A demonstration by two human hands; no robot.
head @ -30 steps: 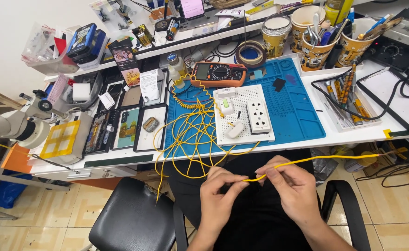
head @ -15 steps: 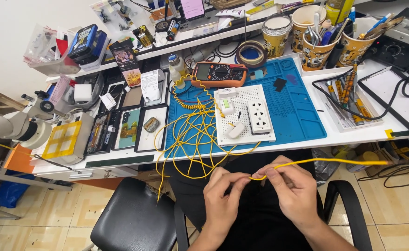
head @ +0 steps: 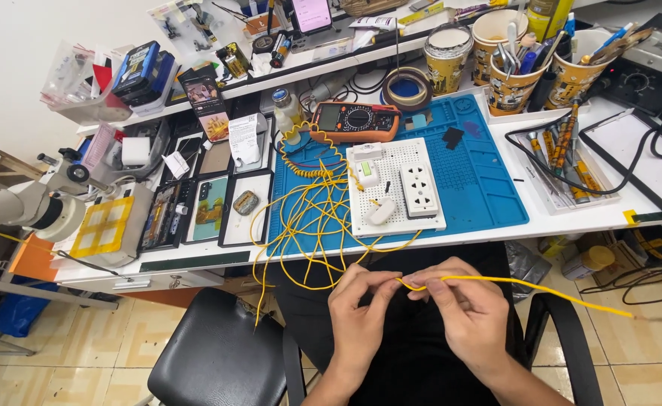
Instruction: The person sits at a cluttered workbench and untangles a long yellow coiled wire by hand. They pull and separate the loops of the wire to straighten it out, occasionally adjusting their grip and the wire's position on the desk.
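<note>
two hands: left hand [head: 359, 307], right hand [head: 468, 307] pinch one yellow wire [head: 541, 286].

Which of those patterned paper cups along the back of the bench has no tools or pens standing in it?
The leftmost patterned paper cup, beside the tape roll; the other cups hold tools and pens.

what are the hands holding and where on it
Both hands pinch one yellow wire mid-length: left hand and right hand side by side, free end trailing right.

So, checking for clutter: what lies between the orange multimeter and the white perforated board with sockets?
In the head view, only bare blue mat separates orange multimeter from white perforated board.
</note>
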